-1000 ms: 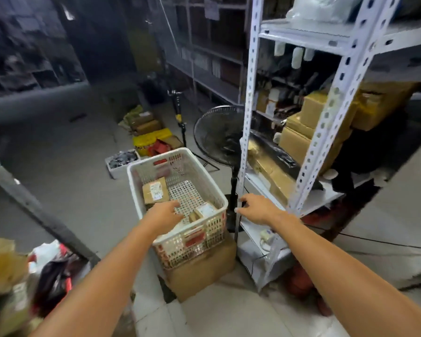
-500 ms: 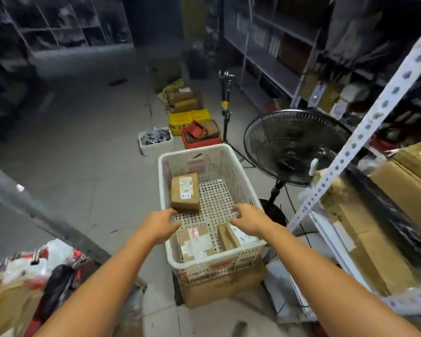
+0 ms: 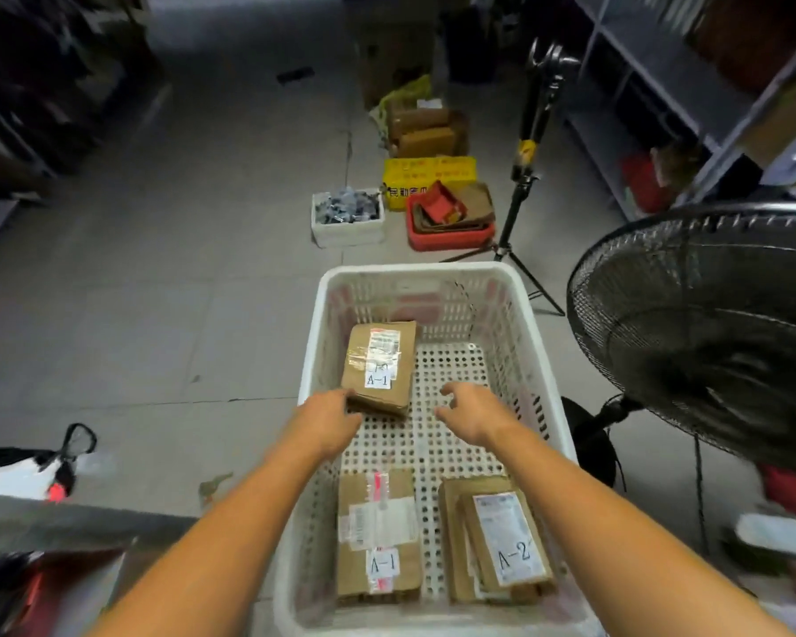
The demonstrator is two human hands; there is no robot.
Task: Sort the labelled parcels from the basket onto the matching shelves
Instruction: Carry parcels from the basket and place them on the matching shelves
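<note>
Reaching into the white basket (image 3: pixel 543 360), both hands are closing on the far A-1 parcel (image 3: pixel 380 367), which lies flat against the basket's far-left wall. The left hand (image 3: pixel 329 422) has its grip part open with fingertips touching the parcel's near-left corner, holding nothing yet. The right hand (image 3: pixel 472 411) hovers just beside the parcel's near-right corner, fingers spread, empty.

To do this well, I would slide the left fingers under the near edge, bring the right hand onto the right edge, and lift the parcel level so the A-1 label stays readable for matching to a shelf. The taped cardboard looks light and stiff, so a light pinch on both sides should do.

Two more parcels lie at the basket's near end: a second A-1 parcel (image 3: pixel 380 535) at the near-left and an A-2 parcel (image 3: pixel 497 540) at the near-right, apparently stacked on another flat package. Both forearms pass over them, so the lift should go up, not back.

A black standing fan (image 3: pixel 708 324) crowds the basket's right side, and a tripod (image 3: pixel 513 213) stands beyond the far-right corner. A foam box (image 3: pixel 348 218), a red tray (image 3: pixel 451 223) and a yellow carton (image 3: pixel 428 174) sit on the floor farther off. Shelving (image 3: pixel 653 85) rises at the far right; its labels cannot be read.
</note>
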